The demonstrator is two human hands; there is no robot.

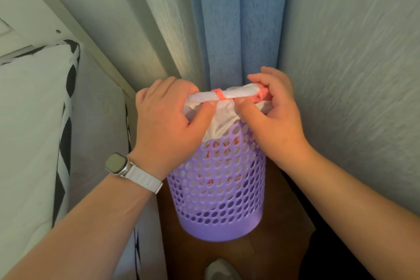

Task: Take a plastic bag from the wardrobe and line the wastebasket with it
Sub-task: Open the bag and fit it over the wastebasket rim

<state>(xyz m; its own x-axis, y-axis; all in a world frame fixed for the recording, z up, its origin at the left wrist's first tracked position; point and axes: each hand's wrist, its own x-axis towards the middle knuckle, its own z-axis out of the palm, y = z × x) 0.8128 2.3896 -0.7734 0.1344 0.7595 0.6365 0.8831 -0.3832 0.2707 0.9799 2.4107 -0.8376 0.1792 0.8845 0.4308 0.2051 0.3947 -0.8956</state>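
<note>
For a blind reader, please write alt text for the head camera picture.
Two hands, left and right, grip the rolled edge of a white plastic bag at the rim of a purple perforated wastebasket. It stands on a brown floor before a blue curtain.

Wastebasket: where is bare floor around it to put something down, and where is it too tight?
Bare brown floor lies in front of the purple wastebasket, between the bed and the wall. Behind it the blue curtain crowds close. At the rim, left hand and right hand hold the plastic bag.
</note>
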